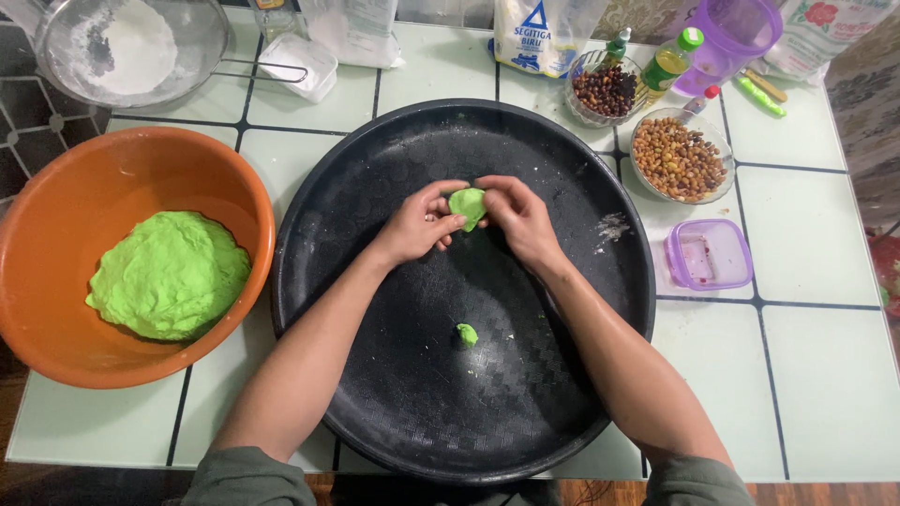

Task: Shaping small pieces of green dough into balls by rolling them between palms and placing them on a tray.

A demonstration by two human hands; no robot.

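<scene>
Together, a small green dough piece [467,203] is pinched between the left hand [418,223] and right hand [518,217] above the round black tray [375,187]. A tinier green scrap [466,334] is seen lying on the tray, and an orange bowl [56,215] of green dough [170,274] is set just left.

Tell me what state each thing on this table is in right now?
Left hand: pinching the small green dough piece.
Right hand: pinching the same piece from the other side.
Orange bowl: holds a big green dough mass.
Black round tray: one dough scrap lying on it.
Sieve: flour inside.
Purple container: open, no lid.
Two glass bowls: filled with nuts.
</scene>
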